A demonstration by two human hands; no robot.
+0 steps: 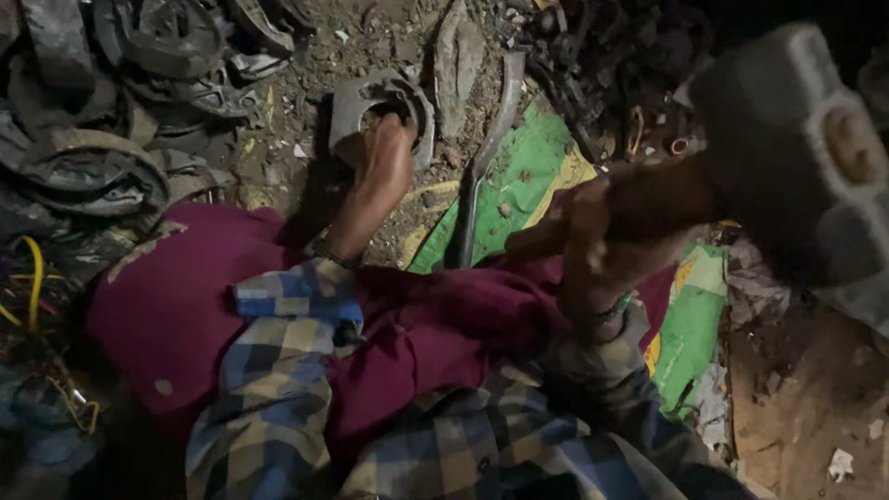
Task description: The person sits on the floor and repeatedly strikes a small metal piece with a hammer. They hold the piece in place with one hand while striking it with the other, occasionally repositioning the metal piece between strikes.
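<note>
- The left hand reaches forward to a grey metal casting lying on the dirt ground; its fingers are curled over the part's inner edge, gripping it.
- The right hand is raised close to the camera, fingers closed round the wooden handle of a heavy sledgehammer; the hammer head hangs blurred at upper right, well above the ground.
- A curved metal bar lies just right of the casting, partly on a green sack.
- Dark scrap parts are heaped at left, with yellow wires below them.
- More tangled scrap sits at the top right.
- The place is dim, the ground strewn with grit and litter; a maroon cloth covers the person's lap.
</note>
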